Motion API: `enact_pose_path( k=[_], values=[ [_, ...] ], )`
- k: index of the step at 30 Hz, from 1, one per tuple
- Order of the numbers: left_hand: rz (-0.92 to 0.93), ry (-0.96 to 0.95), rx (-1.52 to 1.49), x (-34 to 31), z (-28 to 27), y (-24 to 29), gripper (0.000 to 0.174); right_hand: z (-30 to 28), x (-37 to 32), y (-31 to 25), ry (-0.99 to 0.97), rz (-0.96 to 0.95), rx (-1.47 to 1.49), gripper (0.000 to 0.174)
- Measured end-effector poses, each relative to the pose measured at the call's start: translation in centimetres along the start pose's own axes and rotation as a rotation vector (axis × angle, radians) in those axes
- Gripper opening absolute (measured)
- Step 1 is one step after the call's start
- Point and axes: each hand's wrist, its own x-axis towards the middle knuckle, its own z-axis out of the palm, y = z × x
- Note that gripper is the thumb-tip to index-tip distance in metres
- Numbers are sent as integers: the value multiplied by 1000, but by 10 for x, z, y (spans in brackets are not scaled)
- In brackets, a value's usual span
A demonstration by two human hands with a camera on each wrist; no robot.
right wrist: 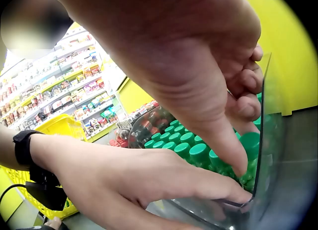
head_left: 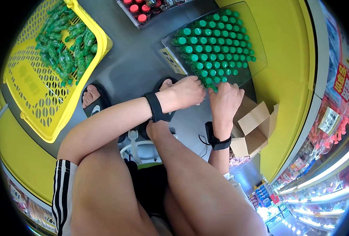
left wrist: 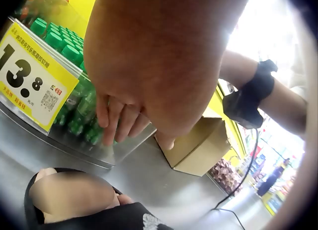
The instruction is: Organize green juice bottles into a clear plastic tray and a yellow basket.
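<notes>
Rows of small green bottles with green caps (head_left: 209,49) stand upright in a clear bin (right wrist: 271,86). My right hand (head_left: 226,100) reaches into the bin's near corner. In the right wrist view its thumb and fingers pinch a green-capped bottle (right wrist: 250,144) there. Beside it, my left hand (head_left: 186,93) rests at the bin's corner, its index finger stretched along the rim. In the left wrist view, the left hand's other fingers (left wrist: 113,122) extend down outside the clear front wall. The palm hides part of the bin in that view.
A yellow basket (head_left: 99,37) holding many loose green bottles stands at left. An opened cardboard box (head_left: 257,122) sits right of my right hand. A yellow price card (left wrist: 37,78) is on the bin's front. Red-capped jars (head_left: 142,18) are beyond; yellow shelving (head_left: 288,78) borders the right.
</notes>
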Motion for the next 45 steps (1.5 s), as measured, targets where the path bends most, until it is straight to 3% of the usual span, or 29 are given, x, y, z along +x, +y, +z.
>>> enact_pose_path(
  k=[5,17,28,45],
  values=[
    [5,-64,-11,0,-2,-3,47,4,1,-5,-13,-10,27,22],
    [-15,-1,-86,-1,-4,-5,46,-6,-2,3,-8,-40,48,22],
    [-10,-29,7,4,6,-3,21,-3,2,3,-28,-34,48,21],
    [-2,22,42,0,0,-3,19,-4,1,5,0,-39,23,22]
  ],
)
